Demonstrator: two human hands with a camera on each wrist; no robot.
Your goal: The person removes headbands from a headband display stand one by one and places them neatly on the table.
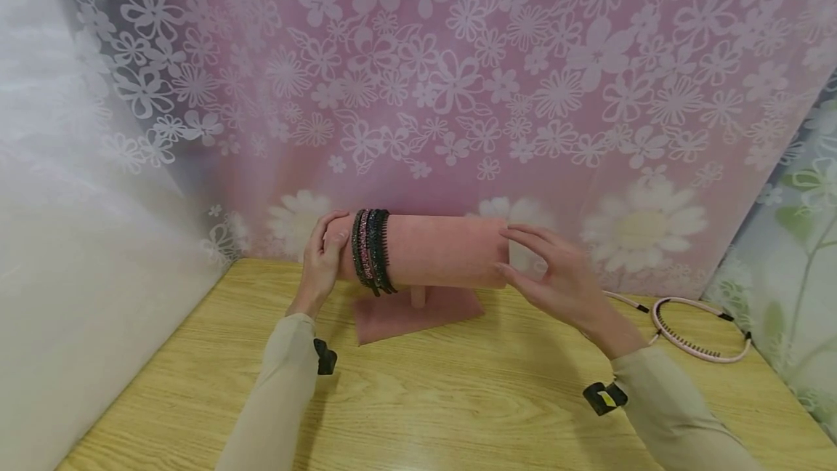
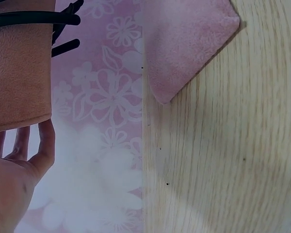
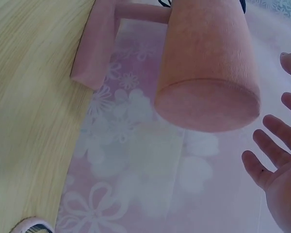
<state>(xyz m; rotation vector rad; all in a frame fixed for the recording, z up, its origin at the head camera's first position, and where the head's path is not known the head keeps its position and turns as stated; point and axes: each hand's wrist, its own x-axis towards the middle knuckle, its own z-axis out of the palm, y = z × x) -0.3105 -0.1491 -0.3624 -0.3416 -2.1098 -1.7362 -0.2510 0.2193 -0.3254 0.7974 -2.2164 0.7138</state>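
A pink plush headband stand (image 1: 445, 249), a padded cylinder on a short post over a flat base (image 1: 408, 318), stands on the table. Several dark glittery headbands (image 1: 370, 249), one with pink sparkle and one showing comb teeth, sit round the cylinder's left part. At that end my left hand (image 1: 320, 264) grips the cylinder, its thumb on the near side; its fingers (image 2: 47, 141) touch the end rim in the left wrist view. My right hand (image 1: 559, 275) is beside the other end, fingers spread; in the right wrist view these fingers (image 3: 276, 145) are apart from the cylinder.
Pink headbands (image 1: 686, 344) with black tips lie at the right of the wooden table (image 1: 418, 398). A pink flowered backdrop (image 1: 458, 93) stands close behind the stand. White sheeting (image 1: 85, 238) is at the left, and a leaf-patterned sheet (image 1: 807, 238) at the right.
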